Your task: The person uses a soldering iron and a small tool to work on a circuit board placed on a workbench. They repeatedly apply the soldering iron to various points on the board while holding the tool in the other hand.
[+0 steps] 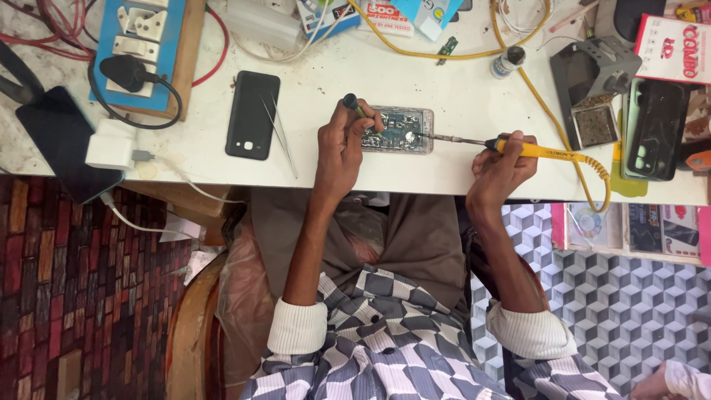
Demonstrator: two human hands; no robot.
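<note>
Solder work fills the middle of the white bench (459, 96), where an opened phone (398, 130) lies flat with its circuit board showing, a little in from the near edge. The left hand (342, 144) rests on the left end of that phone, fingers curled around a small dark-tipped green tool (354, 106) that points toward the far side. The right hand (503, 167) sits to the right of the phone, near the bench edge, closed around the yellow handle of a soldering iron (518, 148); its thin metal tip reaches leftward and meets the board. The iron's yellow cord (592, 167) loops off to the right and away across the far part of the bench. Left of the opened phone, well apart from it, a black phone (252, 115) lies face down, with a pair of slim tweezers (285, 141) just beside it. Farther left stand a blue switchboard (141, 44) with a black plug in it and a white charger (112, 144). On the right side a grey soldering stand (592, 81) holds a pad of tip-cleaning wool, with a small bottle (507, 61) nearby and a dark phone case (655, 130) beyond. Both forearms reach up from checked sleeves with white cuffs.
</note>
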